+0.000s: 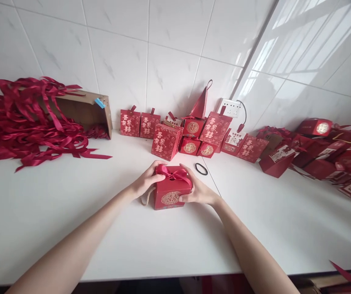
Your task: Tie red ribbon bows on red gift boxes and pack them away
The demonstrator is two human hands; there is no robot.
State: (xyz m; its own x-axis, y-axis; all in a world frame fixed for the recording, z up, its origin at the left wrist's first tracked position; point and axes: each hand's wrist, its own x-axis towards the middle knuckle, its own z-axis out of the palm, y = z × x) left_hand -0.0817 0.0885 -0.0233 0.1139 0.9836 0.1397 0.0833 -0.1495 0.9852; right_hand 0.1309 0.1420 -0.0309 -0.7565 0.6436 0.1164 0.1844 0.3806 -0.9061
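A red gift box (166,190) with a round gold emblem stands upright on the white table. Across its top lies a tied red ribbon bow (175,174). My left hand (146,179) grips the box at its upper left, thumb near the bow. On the right side my right hand (198,188) clasps it, with the thumb on the front face and the other fingers partly hidden behind. A beige rope handle (146,198) hangs out at the box's left side.
A heap of red ribbons (37,126) spills from a cardboard box (105,116) at left. Several red gift boxes (190,128) stand along the wall, below a power socket (230,108). More boxes (325,151) pile up at right. A black hair tie (201,169) lies behind my right hand.
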